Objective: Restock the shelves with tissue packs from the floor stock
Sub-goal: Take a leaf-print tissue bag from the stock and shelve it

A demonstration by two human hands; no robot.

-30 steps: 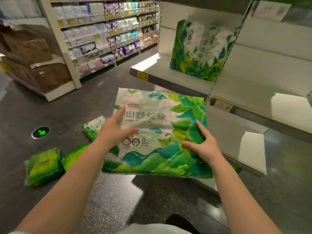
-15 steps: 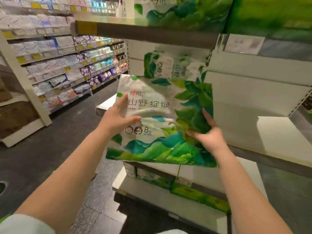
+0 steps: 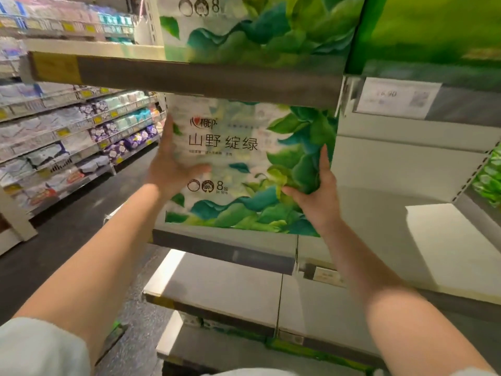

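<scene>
We have the soft plastic tissue pack printed with green and teal leaves (image 3: 244, 169) upright at the front of the grey middle shelf (image 3: 225, 249), its lower edge at or just above the shelf lip; we cannot tell whether it bears weight there yet. A second ago we held it low and tilted over the dark floor; half a second ago it was in the air in front of the shelf. Now it is level with the bay, so this pack is nearly stocked and, in our judgement, only the push inward and the release remain.

Our left hand (image 3: 170, 169) grips the pack's left edge, thumb across the front and fingers behind. Our right hand (image 3: 315, 196) holds the lower right corner, fingers curled round the side.

The middle shelf's bay seems to hold a like pack just behind ours, pale print showing above it. To the right of our pack the same shelf is bare white board. Above our pack, the upper shelf (image 3: 206, 82) carries another leaf-printed pack (image 3: 257, 28) and a solid green one (image 3: 433, 31) beside a white price tag (image 3: 397, 97). Below it, the lower shelves (image 3: 225, 283) show green packs along the bottom edge.
</scene>
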